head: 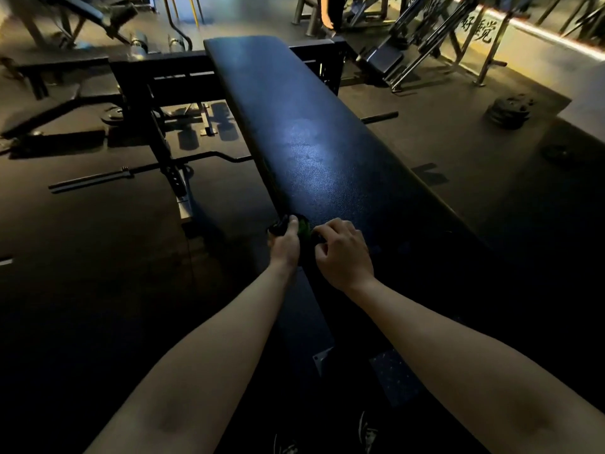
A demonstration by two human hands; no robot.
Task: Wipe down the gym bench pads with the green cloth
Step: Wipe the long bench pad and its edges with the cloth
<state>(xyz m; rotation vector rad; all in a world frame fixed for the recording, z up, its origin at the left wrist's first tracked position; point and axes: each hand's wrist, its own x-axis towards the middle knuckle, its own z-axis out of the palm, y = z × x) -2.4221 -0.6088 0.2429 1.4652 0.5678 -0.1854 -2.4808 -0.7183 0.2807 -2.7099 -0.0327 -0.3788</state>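
Most of the green cloth is covered by the left hand and lost in shadow; only a small green patch is seen between the two hands. The fingertips of the right hand are curled under and hidden, so it cannot be told whether the cloth is pinched by them. The near end of the desk is swallowed by darkness. The person at the far side is cut off by the top edge. The wall lettering is blurred.
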